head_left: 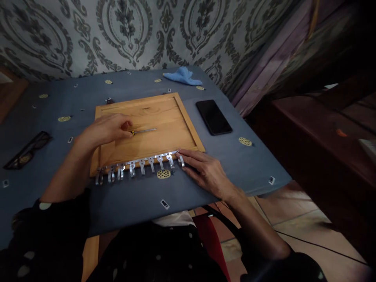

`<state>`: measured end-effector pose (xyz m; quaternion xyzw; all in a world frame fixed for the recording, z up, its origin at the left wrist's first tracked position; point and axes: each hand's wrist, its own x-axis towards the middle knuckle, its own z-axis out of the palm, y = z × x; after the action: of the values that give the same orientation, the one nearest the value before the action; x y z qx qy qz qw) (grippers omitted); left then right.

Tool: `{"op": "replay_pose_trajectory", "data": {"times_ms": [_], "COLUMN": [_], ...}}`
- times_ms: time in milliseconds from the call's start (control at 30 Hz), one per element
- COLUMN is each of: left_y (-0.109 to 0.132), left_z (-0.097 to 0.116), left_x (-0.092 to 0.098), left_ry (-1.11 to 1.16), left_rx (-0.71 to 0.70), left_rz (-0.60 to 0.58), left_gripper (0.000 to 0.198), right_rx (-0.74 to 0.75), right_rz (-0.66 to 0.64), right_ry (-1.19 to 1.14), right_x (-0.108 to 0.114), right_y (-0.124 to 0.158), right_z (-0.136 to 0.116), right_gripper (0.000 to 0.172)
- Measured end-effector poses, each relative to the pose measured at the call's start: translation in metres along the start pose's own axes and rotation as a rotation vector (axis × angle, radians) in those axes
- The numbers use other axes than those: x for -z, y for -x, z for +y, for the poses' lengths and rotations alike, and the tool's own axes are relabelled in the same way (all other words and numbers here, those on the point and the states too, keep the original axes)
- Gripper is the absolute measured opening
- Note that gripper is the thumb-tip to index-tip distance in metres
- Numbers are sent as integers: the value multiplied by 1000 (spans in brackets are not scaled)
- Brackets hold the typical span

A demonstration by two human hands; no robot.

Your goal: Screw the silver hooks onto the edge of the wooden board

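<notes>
A framed wooden panel (pixel 152 113) lies flat on the table. Along its near edge runs a silver metal hook rail (pixel 142 161), with several hooks hanging over toward me. My left hand (pixel 110 127) is above the panel's left half, its fingers closed on a small screwdriver (pixel 144 130); the thin shaft points right and much of the handle is hidden. At the rail's right end, my right hand (pixel 207 168) grips the rail near the panel's corner, its fingers around the last hook.
A black phone (pixel 214 116) rests right of the panel. Behind it lies a crumpled blue cloth (pixel 183 75). Dark-framed glasses (pixel 28 150) are at the left. The blue patterned tablecloth (pixel 252 168) covers the table, which stands against a patterned curtain (pixel 123 31).
</notes>
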<state>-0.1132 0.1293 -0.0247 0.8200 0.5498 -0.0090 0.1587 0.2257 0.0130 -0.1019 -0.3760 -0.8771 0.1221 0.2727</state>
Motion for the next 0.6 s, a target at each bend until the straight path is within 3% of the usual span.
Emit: {"op": "replay_pose_trajectory", "data": {"times_ms": [333,600], "left_y": [2,11], "left_z": [10,36], "left_x": [-6,-1], "left_ry": [-20,2], "left_rx": [-32,-103], "left_rz": [53,45], "left_gripper": [8,10], "right_rx": [7,-4], "right_rz": [-7,-16], "right_ry": [-20,1], "right_x": [1,1], "right_y": [-1,0], "right_z": [0,0], "right_gripper": [35,34]}}
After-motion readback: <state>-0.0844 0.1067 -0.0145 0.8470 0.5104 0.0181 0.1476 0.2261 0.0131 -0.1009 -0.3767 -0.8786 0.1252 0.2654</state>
